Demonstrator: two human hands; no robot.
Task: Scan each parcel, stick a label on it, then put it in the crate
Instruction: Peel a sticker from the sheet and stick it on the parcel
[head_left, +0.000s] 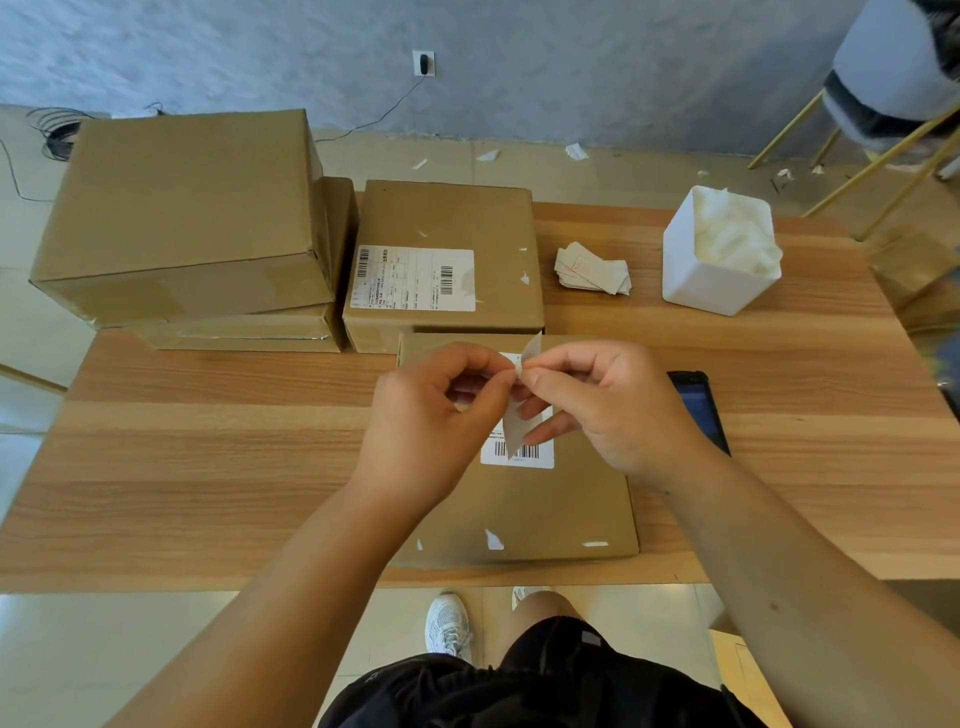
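Above the parcel (519, 512) at six o'clock on the table (234, 441), my left hand (431, 410) and right hand (608, 410) both pinch a label (521, 428), seemingly peeling its backing; if the adhesive curls onto itself, it may crease or stick crooked.

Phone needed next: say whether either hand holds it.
No, the left hand and right hand pinch a label; the phone lies on the table.

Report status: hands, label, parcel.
Left hand and right hand both pinch the label over the parcel. Parcel flat on table, label not yet stuck on. Nothing in the way; phone lies right of parcel.
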